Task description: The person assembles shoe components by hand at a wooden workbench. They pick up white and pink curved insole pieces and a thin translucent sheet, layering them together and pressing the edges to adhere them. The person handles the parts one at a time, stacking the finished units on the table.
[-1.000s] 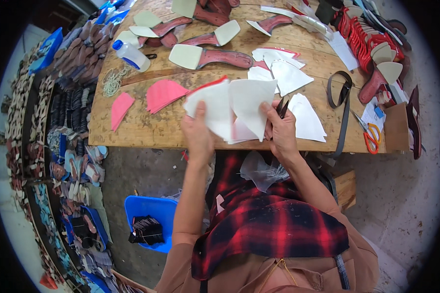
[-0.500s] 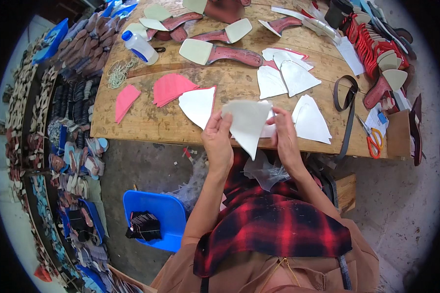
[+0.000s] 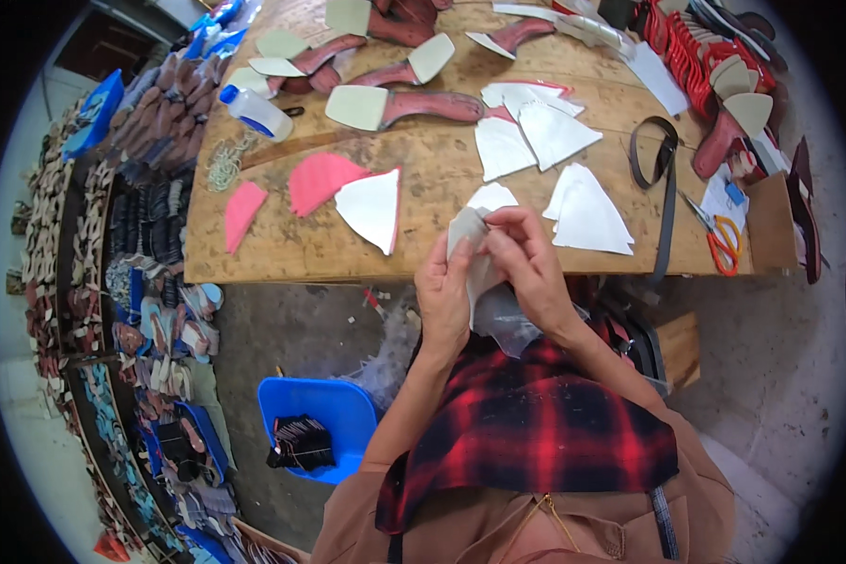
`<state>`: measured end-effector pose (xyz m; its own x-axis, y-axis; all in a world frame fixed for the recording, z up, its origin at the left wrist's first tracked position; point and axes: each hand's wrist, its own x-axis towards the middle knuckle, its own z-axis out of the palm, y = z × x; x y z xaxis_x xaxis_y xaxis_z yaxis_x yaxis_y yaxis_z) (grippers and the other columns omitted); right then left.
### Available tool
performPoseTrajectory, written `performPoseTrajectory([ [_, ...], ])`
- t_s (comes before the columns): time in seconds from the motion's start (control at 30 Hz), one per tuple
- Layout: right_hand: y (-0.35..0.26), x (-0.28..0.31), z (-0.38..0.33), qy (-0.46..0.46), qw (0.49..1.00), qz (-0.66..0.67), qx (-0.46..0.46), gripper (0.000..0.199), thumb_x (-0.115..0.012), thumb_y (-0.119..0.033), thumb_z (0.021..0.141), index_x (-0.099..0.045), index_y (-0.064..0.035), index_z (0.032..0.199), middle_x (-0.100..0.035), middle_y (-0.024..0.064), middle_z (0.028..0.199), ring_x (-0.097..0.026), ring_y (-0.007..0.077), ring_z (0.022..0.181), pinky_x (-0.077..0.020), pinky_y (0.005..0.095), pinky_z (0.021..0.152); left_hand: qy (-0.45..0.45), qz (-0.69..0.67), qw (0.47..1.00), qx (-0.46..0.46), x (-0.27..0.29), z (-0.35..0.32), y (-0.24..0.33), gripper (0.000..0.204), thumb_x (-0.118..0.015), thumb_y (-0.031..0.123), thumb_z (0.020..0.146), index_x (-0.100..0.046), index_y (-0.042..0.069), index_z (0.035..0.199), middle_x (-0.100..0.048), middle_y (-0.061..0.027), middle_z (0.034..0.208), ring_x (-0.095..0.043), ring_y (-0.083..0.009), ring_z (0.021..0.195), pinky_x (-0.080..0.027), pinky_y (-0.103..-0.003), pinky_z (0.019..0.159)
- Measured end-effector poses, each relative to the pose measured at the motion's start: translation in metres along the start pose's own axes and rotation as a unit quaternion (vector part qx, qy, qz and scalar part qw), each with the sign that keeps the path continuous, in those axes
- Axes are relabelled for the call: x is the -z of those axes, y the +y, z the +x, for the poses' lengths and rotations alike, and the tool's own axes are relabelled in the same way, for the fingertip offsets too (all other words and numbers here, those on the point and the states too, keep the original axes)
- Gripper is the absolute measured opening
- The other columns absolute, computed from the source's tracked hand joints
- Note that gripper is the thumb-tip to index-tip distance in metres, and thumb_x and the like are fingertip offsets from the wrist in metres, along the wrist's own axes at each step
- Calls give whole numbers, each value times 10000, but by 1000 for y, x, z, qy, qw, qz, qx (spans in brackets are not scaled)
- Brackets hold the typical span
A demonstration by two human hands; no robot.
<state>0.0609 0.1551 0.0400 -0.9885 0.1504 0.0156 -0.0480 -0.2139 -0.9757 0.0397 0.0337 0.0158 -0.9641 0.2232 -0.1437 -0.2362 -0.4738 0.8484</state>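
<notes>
Above the table's front edge, my left hand (image 3: 445,289) grips a whitish, curved-edged shoe piece (image 3: 462,230) by its left side. My right hand (image 3: 526,268) pinches the upper right edge of the same piece, its fingers bent over it. The piece stands tilted and partly folded, and my fingers hide some of it. Just behind it, a white cut piece (image 3: 492,196) lies on the wooden table (image 3: 423,258). To the left lies a white piece with a red edge (image 3: 371,209), beside a stack of pink pieces (image 3: 321,181). More white pieces (image 3: 590,214) lie to the right.
Red shoe lasts (image 3: 432,106) with pale pieces attached lie at the back. A white bottle with a blue cap (image 3: 258,113) stands back left. At right are a black strap (image 3: 665,202) and orange-handled scissors (image 3: 724,246). A blue bin (image 3: 315,414) sits on the floor.
My hands have drawn closer together. The piece has turned from lying broad and flat to standing folded between them, and the right hand has moved onto its upper edge.
</notes>
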Motion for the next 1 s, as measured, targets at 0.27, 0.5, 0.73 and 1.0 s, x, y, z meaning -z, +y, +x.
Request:
performPoseTrajectory([
  [0.27,10,8,-10,9,983,-169,76,213,-649,-102,910,-576,20,1069,-630,137,927,-634,224,842,-504,331,770,30,296,950,-94,3,-13,-5,356,-514,96,1013,-543,-63,1331,-656,-64,1107,-592,-89,958,-482,-231,826],
  [0.5,23,4,-17,19,984,-145,98,187,-640,-65,905,-582,13,1066,-626,145,927,-633,261,829,-502,350,745,49,336,930,-143,1,-20,-5,343,-526,96,1005,-566,-74,1300,-684,-82,1027,-606,-100,911,-491,-243,803],
  [0.73,20,-5,-24,36,974,-193,111,132,-561,-66,970,-563,2,1083,-618,148,919,-635,279,832,-498,357,724,62,235,964,-106,1,-23,-12,343,-553,151,1013,-589,-65,1278,-703,-112,1044,-624,-124,952,-497,-264,852],
  [1.0,10,9,-13,-41,984,128,-117,189,-518,-211,1030,-546,-40,1106,-599,34,829,-473,40,555,-372,201,480,48,236,967,-88,7,-29,-6,350,-564,146,1010,-584,-52,1298,-704,-130,1069,-638,-135,976,-504,-270,865],
])
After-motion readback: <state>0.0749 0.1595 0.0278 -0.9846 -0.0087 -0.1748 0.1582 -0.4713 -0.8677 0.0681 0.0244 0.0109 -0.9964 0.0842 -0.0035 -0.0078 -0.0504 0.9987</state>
